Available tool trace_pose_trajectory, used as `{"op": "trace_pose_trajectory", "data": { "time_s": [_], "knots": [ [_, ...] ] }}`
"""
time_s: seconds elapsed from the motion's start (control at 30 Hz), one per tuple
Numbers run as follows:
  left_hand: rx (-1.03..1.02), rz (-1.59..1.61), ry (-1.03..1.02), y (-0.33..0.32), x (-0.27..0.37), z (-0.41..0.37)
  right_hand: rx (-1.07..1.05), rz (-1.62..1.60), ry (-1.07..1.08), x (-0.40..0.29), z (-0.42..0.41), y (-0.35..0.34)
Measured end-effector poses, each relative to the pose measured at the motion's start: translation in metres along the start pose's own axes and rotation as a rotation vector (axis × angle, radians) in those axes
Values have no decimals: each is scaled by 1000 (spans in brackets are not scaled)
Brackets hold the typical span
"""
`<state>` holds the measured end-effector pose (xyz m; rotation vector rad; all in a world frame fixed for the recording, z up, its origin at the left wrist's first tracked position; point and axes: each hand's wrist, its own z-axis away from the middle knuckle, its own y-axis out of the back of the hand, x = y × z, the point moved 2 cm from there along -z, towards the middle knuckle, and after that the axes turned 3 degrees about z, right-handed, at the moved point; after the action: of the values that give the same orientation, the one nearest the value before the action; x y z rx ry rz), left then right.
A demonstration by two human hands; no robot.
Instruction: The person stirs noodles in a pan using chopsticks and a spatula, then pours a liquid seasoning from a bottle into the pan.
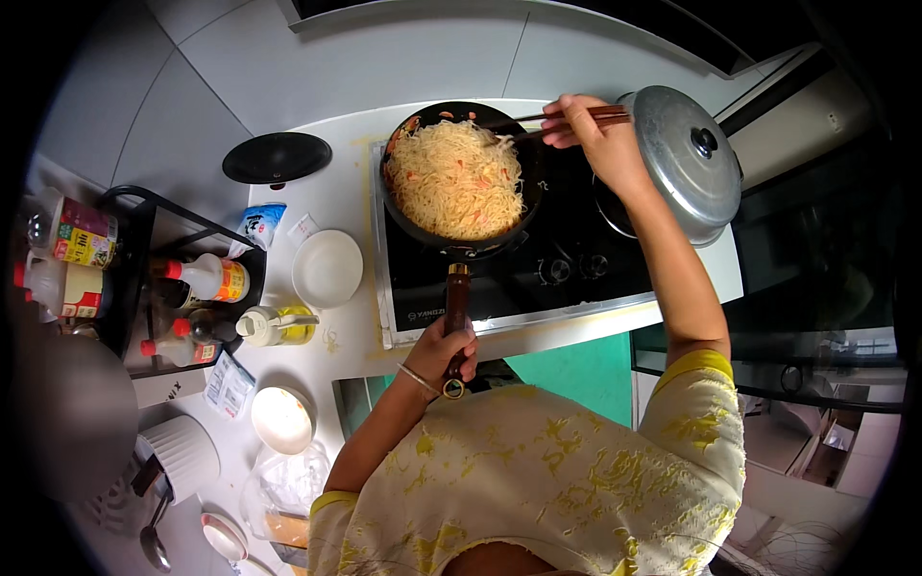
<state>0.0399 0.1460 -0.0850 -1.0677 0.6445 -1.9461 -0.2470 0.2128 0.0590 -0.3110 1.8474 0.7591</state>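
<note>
My left hand [441, 354] grips the dark wooden handle [457, 299] of a black frying pan [534, 189] that sits over the left side of the gas cooktop. A heap of thin noodles [455, 180] fills most of the pan, with pinkish-orange pieces mixed in and some stuck along the far wall. Dark wooden chopsticks [603, 115] are held in my right hand [587, 129] above the pan's right rim. Their tips reach into the noodles at the upper right edge.
A large lidded aluminium pot [677, 162] stands right of the pan on the black glass cooktop [504, 288]. Leftward are a black lid [277, 158], a white bowl [328, 268], an oil jug [277, 326] and a rack [198, 223] of sauce bottles. Another bowl [282, 420] sits nearer.
</note>
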Motion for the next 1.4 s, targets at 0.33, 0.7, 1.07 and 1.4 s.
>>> {"op": "trace_pose_trajectory", "data": {
  "time_s": [0.33, 0.7, 1.07, 1.4],
  "knots": [
    [-19, 3, -6, -3, -1, 1, 16, -171, -492, 81, 45, -13],
    [3, -40, -10, 1, -3, -1, 331, -677, -520, 84, 48, -24],
    [-14, -3, -6, 0, -2, -1, 168, -354, -92, 18, 5, -18],
    [-29, 9, -4, 2, -4, -1, -37, -123, -312, 21, 49, 4]
  ]
}}
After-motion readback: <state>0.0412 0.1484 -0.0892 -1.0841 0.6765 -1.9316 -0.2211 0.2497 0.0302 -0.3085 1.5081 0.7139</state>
